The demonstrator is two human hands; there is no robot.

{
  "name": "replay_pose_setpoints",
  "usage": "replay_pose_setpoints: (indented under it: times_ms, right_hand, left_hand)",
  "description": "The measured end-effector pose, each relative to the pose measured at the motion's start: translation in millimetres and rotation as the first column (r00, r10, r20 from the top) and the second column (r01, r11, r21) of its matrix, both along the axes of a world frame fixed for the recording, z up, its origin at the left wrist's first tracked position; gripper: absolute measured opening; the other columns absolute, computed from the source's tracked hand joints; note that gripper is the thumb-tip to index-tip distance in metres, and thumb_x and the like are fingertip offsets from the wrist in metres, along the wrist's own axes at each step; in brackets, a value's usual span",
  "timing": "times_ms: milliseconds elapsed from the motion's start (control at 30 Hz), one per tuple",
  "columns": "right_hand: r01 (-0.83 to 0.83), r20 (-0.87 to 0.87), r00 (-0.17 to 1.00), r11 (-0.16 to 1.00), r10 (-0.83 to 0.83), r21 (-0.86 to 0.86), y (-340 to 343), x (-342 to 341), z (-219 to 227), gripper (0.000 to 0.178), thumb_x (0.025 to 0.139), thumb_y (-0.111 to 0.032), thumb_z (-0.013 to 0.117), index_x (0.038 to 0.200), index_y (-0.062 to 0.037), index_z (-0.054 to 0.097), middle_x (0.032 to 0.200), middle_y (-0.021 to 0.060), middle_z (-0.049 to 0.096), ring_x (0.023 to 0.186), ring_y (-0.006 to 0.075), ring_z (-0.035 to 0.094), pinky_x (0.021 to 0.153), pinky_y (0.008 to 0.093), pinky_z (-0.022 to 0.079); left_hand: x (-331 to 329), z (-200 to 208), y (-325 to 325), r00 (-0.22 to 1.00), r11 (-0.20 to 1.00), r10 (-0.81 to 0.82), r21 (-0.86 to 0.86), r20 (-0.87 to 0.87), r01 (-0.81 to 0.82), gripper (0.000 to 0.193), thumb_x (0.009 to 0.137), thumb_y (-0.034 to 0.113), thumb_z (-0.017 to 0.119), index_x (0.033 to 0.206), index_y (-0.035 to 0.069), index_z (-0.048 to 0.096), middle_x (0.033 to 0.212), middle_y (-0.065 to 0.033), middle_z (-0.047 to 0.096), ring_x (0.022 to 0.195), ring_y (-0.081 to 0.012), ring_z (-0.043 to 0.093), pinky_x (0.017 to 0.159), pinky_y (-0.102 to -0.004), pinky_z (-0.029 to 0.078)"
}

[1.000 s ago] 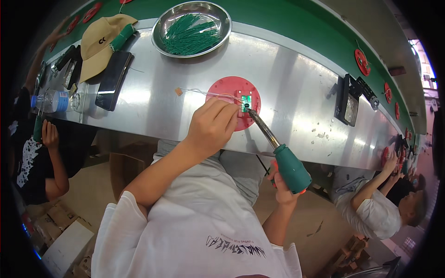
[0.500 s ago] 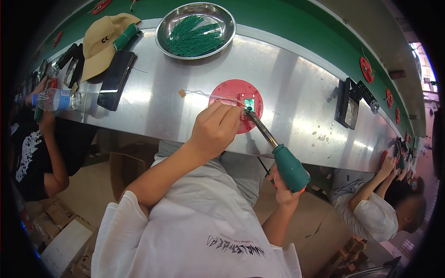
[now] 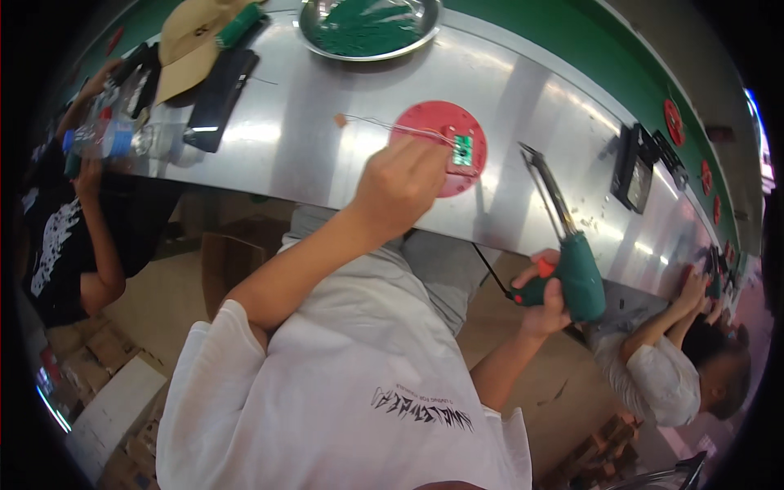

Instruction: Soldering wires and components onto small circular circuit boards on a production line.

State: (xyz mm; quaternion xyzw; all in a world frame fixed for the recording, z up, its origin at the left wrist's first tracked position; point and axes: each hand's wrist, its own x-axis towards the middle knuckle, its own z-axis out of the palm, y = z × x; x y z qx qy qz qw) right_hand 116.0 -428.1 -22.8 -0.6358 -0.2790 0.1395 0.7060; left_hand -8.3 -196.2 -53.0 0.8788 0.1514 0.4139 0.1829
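Biggest of all is the metal bench [image 3: 302, 167], which stretches across beyond the left grip [image 3: 402, 181] and runs out past the right grip [image 3: 543, 309] too. Well off to the right of the right grip, a co-worker in a pale top [image 3: 653, 380] leans toward it, arms forward; well off to the left of the left grip I can see another co-worker in a dark, white-patterned top [image 3: 61, 257]. The right grip is wrapped around the handle of a green soldering gun [image 3: 582, 282], whose metal tip points up and away from it, clear of the work. Straight out beyond the left grip sits a shiny bowl [image 3: 371, 57] of green wires [image 3: 367, 34], and farther left of that grip lies a tan cap [image 3: 181, 61]. A red disc [image 3: 420, 116] rests flat just beyond the left grip's fingers. To that grip's left are a dark phone [image 3: 219, 106] and, farther out, a clear bottle [image 3: 110, 140] on its side. The small green circuit board [image 3: 463, 152] sits on the disc, just right of the left grip. Those fingers are bunched at its edge, their tips hidden, so I can't tell whether they're closed on anything. Thin pale wires [image 3: 380, 124] trail leftward past the knuckles to a tiny tan plug [image 3: 340, 121].
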Motion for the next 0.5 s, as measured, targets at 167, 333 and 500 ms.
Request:
replay_pose_setpoints:
  times_ms: [167,333,500]
  right_hand:
    - [0.046,-0.038,0.998,0.995,-0.043,0.088,7,24,-9,0.048,0.094,-0.025,0.058,0.124,0.0113,0.051,0.099,0.0225,0.063,0.051,0.0219,0.06,0.044,0.0311,0.049]
    - [0.084,-0.138,0.988,0.984,-0.063,0.156,38,59,-11,0.04,0.099,-0.029,0.05,0.115,0.0073,0.054,0.098,0.0191,0.063,0.05,0.017,0.057,0.043,0.0283,0.044]
    - [0.183,-0.416,0.897,0.982,-0.152,0.037,57,75,-32,0.045,0.104,-0.042,0.043,0.103,-0.0007,0.061,0.057,0.002,0.05,0.049,0.0111,0.048,0.048,0.0245,0.037]
  left_hand:
    - [-2,-4,4,0.999,0.999,-0.033,-0.006,-0.019,0.033,0.017,0.074,0.0,0.066,0.09,0.0,0.063,0.082,-0.0102,0.06,0.073,-0.0277,0.06,0.062,-0.0384,0.05]
    - [1,0,-5,1.0,1.0,0.011,-0.009,0.001,-0.011,0.017,0.073,-0.001,0.065,0.09,-0.001,0.064,0.08,-0.0107,0.06,0.071,-0.0284,0.06,0.062,-0.0392,0.052]
    - [0,1,-3,0.999,0.999,0.031,-0.028,0.012,-0.031,0.018,0.074,0.005,0.065,0.091,-0.002,0.064,0.081,-0.0116,0.059,0.073,-0.0276,0.059,0.064,-0.0378,0.052]
